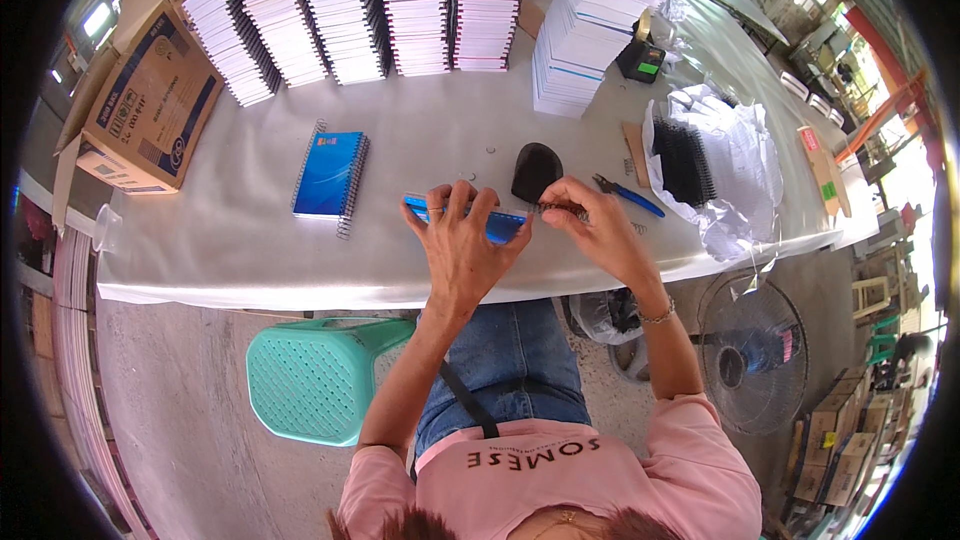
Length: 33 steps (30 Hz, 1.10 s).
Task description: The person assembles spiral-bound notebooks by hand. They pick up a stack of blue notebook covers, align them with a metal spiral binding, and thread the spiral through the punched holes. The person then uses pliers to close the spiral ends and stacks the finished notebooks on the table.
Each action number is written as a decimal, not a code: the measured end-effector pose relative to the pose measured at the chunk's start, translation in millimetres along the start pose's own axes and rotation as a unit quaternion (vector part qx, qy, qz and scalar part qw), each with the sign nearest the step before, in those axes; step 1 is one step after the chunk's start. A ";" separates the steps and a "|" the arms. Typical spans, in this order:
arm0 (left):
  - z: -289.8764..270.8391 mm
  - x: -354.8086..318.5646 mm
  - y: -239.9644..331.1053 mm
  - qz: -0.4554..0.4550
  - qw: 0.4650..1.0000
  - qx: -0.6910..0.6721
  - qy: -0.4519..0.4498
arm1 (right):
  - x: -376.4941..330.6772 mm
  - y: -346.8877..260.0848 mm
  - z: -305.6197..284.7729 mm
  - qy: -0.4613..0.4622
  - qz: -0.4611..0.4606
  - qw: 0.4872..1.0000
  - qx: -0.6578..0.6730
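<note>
My left hand [462, 242] is closed around a blue-covered notebook [503, 228], held tilted near the table's front edge with its holed edge up. At the notebook's right end, my right hand [603, 235] pinches a dark wire spiral coil [562, 208]. The coil's tip meets the holed edge; how far it is threaded, I cannot tell. Just beyond my hands lies a dark rounded pad-like object [537, 172]. Blue-handled cutting pliers [632, 196] rest to the right of it. Another blue notebook [331, 175], with coils along its sides, lies flat to the left.
Tall stacks of spiral-bound notebooks [418, 15] line the table's back. Unbound blocks [575, 55] stand right of them. Black coils [683, 162] lie in crumpled white wrapping [745, 155]. A cardboard box [150, 105] sits left. Below are a green stool [312, 380] and a fan [752, 352].
</note>
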State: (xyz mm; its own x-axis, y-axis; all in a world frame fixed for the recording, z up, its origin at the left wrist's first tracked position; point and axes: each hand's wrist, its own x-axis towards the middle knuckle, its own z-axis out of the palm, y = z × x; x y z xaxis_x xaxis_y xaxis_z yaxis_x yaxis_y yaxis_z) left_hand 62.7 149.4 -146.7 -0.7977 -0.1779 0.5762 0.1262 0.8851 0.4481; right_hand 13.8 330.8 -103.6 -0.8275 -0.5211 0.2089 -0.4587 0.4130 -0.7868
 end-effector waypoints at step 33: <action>-7.2 -8.2 -21.3 -0.074 0.984 -0.155 0.040 | 14.4 11.0 4.1 -0.037 0.012 0.999 -0.031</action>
State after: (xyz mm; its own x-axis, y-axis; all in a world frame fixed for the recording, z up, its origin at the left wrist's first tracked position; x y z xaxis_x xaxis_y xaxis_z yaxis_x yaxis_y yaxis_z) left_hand 70.8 128.9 -156.0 -0.7733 -0.3388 0.5360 0.1966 0.6755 0.7106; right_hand -1.8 324.8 -111.6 -0.8133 -0.5634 0.1456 -0.4605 0.4701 -0.7530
